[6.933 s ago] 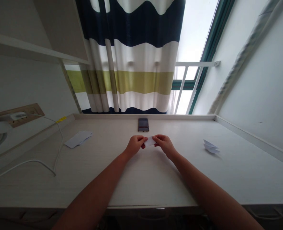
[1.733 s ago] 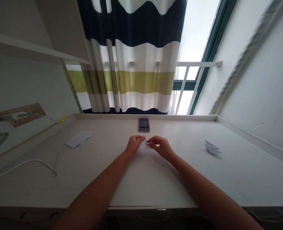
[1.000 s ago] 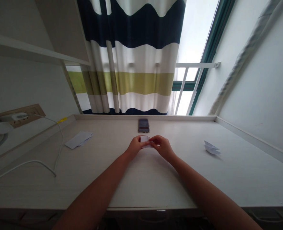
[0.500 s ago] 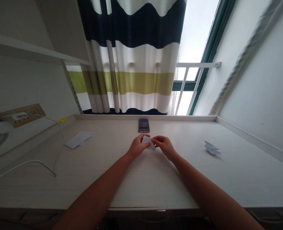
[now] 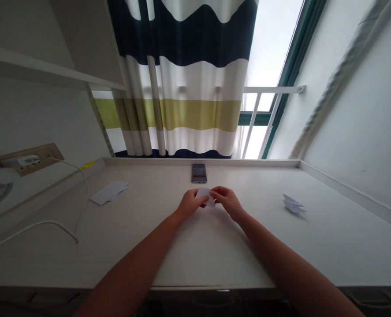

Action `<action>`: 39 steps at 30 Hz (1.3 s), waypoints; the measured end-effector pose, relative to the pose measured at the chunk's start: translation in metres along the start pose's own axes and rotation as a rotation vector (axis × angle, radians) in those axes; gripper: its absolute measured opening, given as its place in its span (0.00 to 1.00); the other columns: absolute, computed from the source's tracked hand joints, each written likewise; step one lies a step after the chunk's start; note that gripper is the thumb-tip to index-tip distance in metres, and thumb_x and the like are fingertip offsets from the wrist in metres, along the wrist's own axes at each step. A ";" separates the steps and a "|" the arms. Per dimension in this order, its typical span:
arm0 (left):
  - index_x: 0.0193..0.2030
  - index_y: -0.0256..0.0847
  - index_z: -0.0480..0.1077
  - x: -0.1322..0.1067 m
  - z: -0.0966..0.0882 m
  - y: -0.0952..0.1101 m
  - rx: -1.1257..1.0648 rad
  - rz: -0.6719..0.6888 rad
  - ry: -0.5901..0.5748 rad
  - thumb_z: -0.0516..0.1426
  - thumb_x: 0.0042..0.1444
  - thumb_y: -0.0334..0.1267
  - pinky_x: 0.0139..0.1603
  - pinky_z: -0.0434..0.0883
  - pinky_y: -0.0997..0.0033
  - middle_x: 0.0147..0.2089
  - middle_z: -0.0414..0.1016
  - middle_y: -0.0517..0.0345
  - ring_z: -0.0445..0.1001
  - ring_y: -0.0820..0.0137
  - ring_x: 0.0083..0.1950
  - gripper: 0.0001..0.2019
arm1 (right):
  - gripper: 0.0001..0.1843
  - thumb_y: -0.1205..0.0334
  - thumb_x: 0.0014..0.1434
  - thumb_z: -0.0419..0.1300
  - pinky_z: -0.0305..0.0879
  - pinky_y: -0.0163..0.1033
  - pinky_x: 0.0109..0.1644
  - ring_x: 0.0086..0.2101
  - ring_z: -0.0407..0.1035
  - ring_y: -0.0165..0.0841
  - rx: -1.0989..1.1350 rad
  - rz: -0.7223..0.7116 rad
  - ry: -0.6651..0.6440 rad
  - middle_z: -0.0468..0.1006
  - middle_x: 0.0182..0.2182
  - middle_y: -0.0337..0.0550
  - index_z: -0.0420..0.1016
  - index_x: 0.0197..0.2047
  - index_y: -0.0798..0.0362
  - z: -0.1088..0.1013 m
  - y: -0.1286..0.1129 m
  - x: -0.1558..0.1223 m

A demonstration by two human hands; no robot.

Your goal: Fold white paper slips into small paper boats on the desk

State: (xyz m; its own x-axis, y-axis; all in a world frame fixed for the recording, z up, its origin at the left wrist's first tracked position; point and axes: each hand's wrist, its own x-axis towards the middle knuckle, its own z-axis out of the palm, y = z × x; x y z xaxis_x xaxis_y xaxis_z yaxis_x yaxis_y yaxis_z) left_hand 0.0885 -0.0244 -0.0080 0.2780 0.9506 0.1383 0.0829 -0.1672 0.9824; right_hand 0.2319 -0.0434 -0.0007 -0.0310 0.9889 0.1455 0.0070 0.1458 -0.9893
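Note:
A small folded piece of white paper [image 5: 204, 195] stands tilted between my hands, above the middle of the white desk [image 5: 248, 259]. My left hand [image 5: 191, 204] pinches its left side, and my right hand [image 5: 227, 201] grips its lower right corner. Fingers hide part of the paper, so its exact folds cannot be made out. Just beyond my hands lies a smartphone [image 5: 199, 173], near the desk's back edge.
A loose pile of white paper [image 5: 109, 193] lies to the left, and a folded paper shape [image 5: 293, 203] lies to the right. A white cable [image 5: 46, 221] runs from a wall socket [image 5: 25, 163] across the left of the desk. Behind stands a striped curtain [image 5: 178, 88].
The flat white strip of the oldest frame is now a smaller folded piece. Over the last second it has tilted, and my hands have shifted their grip on it.

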 end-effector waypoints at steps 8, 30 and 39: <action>0.28 0.32 0.70 -0.001 0.000 0.002 0.003 -0.011 0.004 0.60 0.40 0.35 0.25 0.70 0.72 0.26 0.72 0.55 0.70 0.72 0.24 0.08 | 0.12 0.56 0.41 0.62 0.62 0.35 0.28 0.23 0.64 0.27 -0.030 -0.004 -0.001 0.72 0.20 0.37 0.72 0.25 0.57 0.000 0.000 0.000; 0.26 0.32 0.69 0.000 0.000 0.004 -0.006 0.033 0.094 0.59 0.39 0.35 0.22 0.69 0.75 0.22 0.70 0.58 0.69 0.74 0.21 0.07 | 0.13 0.55 0.39 0.63 0.61 0.35 0.27 0.22 0.64 0.27 -0.033 -0.047 -0.011 0.71 0.18 0.38 0.71 0.23 0.57 0.001 0.007 0.004; 0.28 0.31 0.69 -0.001 0.000 0.006 -0.024 0.031 0.147 0.59 0.40 0.35 0.23 0.69 0.74 0.23 0.70 0.57 0.69 0.74 0.22 0.08 | 0.13 0.54 0.43 0.61 0.59 0.35 0.25 0.19 0.61 0.26 -0.093 -0.088 -0.039 0.69 0.16 0.37 0.71 0.25 0.57 -0.002 0.009 0.005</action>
State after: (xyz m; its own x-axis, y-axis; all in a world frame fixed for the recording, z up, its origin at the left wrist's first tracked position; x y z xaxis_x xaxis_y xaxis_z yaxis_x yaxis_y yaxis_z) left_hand 0.0883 -0.0257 -0.0024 0.1369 0.9735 0.1834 0.0528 -0.1920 0.9800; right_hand 0.2335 -0.0374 -0.0091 -0.0748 0.9705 0.2294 0.0947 0.2359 -0.9672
